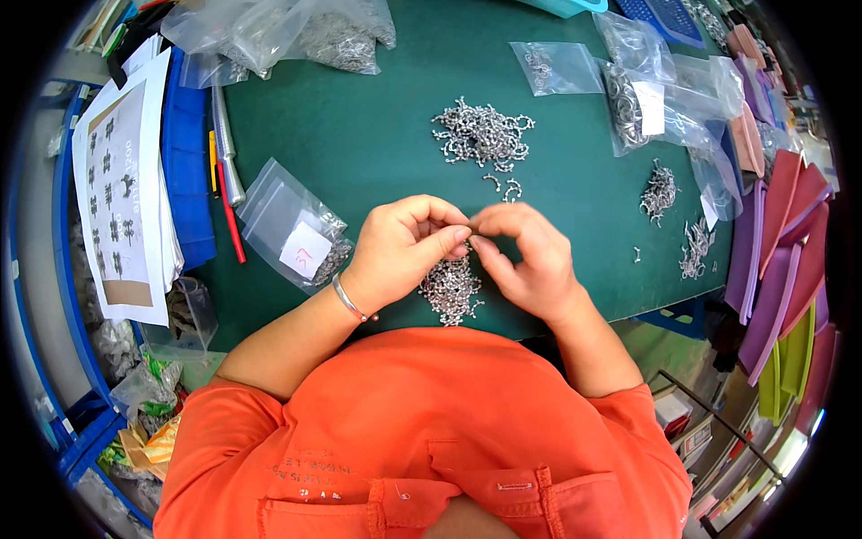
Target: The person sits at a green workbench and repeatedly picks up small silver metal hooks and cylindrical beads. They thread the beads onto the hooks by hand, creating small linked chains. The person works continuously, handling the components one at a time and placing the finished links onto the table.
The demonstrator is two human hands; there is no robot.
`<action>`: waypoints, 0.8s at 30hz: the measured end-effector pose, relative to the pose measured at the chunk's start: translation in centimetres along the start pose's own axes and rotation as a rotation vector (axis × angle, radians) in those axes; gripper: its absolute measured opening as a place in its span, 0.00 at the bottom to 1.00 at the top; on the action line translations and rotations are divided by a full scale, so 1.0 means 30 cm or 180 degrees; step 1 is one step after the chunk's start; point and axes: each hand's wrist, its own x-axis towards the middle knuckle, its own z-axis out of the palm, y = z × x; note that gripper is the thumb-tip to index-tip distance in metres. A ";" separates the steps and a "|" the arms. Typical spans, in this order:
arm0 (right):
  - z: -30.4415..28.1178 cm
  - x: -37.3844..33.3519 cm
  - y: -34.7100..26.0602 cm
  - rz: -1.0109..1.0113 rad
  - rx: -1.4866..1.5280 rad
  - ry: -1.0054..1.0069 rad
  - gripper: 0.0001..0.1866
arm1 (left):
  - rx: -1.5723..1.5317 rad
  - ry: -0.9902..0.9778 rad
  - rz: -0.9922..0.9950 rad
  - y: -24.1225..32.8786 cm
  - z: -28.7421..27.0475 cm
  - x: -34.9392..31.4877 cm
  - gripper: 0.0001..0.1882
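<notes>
My left hand [401,244] and my right hand [532,254] meet fingertip to fingertip over the green table, both pinched closed. Whatever sits between the fingertips is too small and covered to make out. Right beneath them lies a heap of small silvery metal pieces [451,289], partly hidden by my fingers. Farther off is a larger pile of curved silvery metal pieces [483,135], with a few loose curved pieces [512,189] in front of it. A metal bangle circles my left wrist.
To the left lie a labelled clear zip bag of metal parts [305,247], a red pen [231,231], a blue tray [187,162] and printed sheets [121,193]. Plastic bags of parts [337,40] sit at the back. Small metal piles [659,190] and stacked coloured bins [772,260] are at right.
</notes>
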 end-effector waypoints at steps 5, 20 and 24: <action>0.008 0.030 0.085 0.0516 -0.1509 0.0103 0.08 | -0.0046 0.0261 0.0260 -0.011 -0.008 0.000 0.10; 0.002 -0.031 0.099 0.0265 -0.1249 -0.0050 0.10 | 0.1280 0.0318 0.1368 -0.015 0.004 -0.024 0.11; 0.004 -0.018 0.069 0.0447 -0.1585 -0.0030 0.09 | 0.1750 0.0130 0.1257 0.010 -0.009 -0.029 0.05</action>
